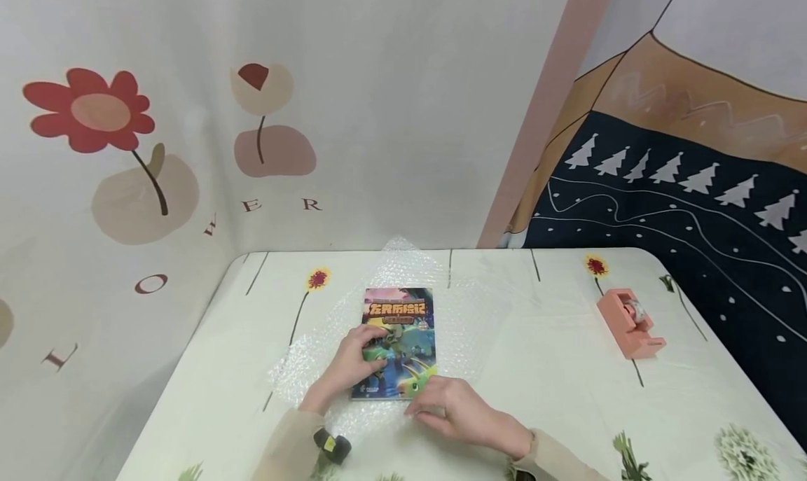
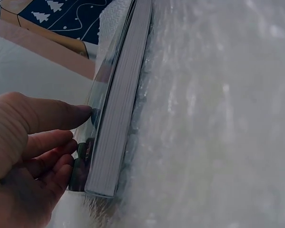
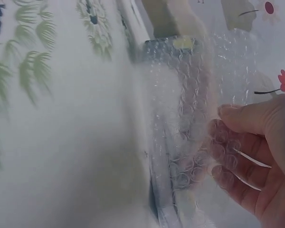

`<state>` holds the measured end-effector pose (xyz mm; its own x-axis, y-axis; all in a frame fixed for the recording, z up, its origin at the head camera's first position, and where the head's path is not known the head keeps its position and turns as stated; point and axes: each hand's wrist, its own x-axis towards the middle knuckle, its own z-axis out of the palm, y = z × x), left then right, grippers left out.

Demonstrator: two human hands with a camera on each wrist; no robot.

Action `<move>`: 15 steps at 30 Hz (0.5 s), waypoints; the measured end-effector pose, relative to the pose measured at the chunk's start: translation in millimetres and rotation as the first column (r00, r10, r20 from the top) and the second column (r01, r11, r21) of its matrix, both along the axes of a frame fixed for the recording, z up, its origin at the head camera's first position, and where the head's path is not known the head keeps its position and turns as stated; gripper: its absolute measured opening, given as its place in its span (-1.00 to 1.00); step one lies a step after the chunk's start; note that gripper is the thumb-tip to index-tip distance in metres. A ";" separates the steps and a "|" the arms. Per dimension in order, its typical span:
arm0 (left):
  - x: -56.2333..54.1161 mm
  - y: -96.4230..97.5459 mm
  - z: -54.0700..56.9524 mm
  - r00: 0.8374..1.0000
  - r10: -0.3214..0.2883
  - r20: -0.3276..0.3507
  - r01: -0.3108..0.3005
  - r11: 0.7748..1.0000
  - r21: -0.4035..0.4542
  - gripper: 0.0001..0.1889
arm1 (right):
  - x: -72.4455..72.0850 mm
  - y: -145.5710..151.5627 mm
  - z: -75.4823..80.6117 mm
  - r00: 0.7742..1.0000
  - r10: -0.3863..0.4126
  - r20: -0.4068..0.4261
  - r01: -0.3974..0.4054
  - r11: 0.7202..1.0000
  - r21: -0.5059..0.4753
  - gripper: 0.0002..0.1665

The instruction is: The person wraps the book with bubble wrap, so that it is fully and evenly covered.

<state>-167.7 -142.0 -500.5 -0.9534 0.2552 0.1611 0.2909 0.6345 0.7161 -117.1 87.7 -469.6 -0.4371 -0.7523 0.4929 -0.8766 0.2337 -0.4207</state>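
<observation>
Head view: a white, flower-printed surface (image 1: 542, 390) spreads out before me.
Book (image 1: 416, 344): lies cover up around the middle of the surface, on top of the bubble wrap, its colourful front facing me.
Bubble wrap (image 1: 403, 265): clear sheet beneath the book, reaching past it on the left, right, far and near sides.
Left hand (image 1: 349, 360): rests on the left part of the cover, my thumb and fingers set apart; the left wrist view shows the white page edges just beside my fingertips.
Right hand (image 1: 459, 409): pinches the bubble wrap at the book's near right corner; in the right wrist view my fingers show through the clear bubbles.
Wrist strap (image 1: 332, 446): black with a yellow patch, worn at my left sleeve.
Tape dispenser (image 1: 614, 320): pink, well apart from the book on the right, carrying a roll of tape (image 1: 635, 311).
Backdrop (image 1: 391, 82): pale cloth with printed flowers and letters; dark cloth (image 1: 630, 232) with white trees at right.
</observation>
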 end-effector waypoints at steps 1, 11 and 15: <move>0.0 -0.3 -0.2 1.000 -0.001 0.000 0.001 1.000 0.002 -0.52 | -1.5 -1.5 0.0 1.000 -0.011 0.014 0.011 1.000 -0.012 -0.87; -5.6 -9.4 -2.6 0.995 -0.094 -0.015 0.095 0.994 0.046 -0.51 | -17.3 -17.3 -2.6 0.980 -0.107 0.169 0.122 0.989 -0.082 -0.94; -9.2 -16.5 -1.9 0.984 -0.178 -0.010 0.178 0.982 0.062 -0.49 | -20.4 -18.1 -0.4 0.964 -0.138 0.226 0.159 0.985 -0.075 -0.94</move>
